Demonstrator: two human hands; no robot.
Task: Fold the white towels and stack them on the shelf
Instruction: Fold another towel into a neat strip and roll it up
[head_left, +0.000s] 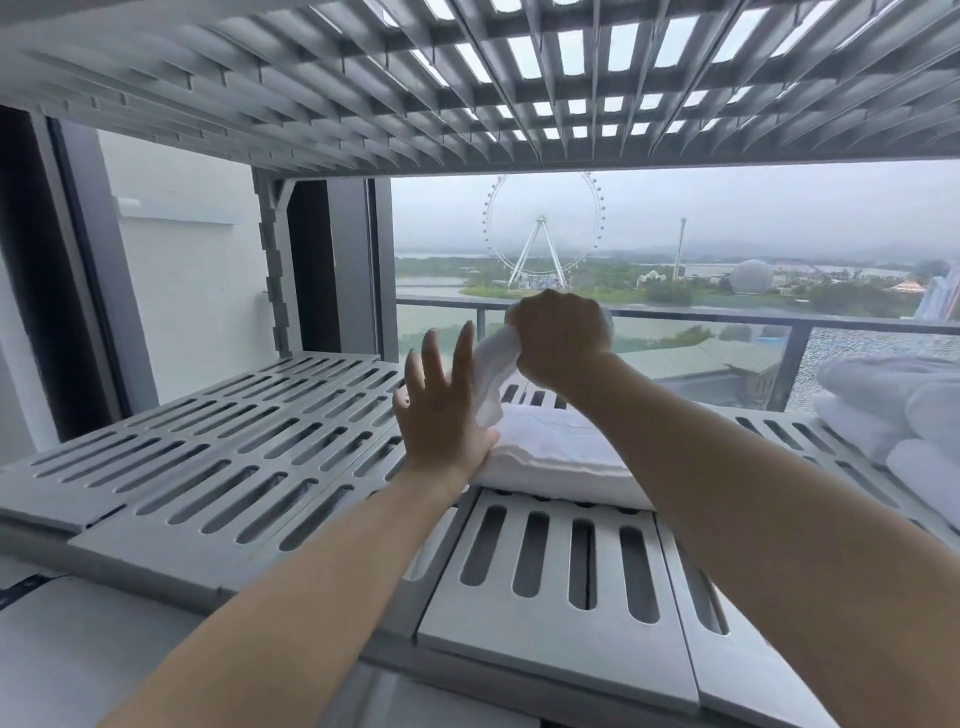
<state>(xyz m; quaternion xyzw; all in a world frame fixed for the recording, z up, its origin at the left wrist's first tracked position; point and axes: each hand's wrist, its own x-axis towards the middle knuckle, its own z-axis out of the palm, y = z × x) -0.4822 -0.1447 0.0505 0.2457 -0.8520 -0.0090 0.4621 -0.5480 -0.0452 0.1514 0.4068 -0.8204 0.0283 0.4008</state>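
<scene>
Shelf (208, 452) holds folded towel (561, 452); L hand (441, 410) splayed beside it, R hand (561, 338) grips small towel (493, 374).

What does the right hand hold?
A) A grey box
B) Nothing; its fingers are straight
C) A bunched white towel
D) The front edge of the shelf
C: the right hand has its fingers curled round a bunched towel, which hangs above the folded towel that lies on the shelf.
</scene>
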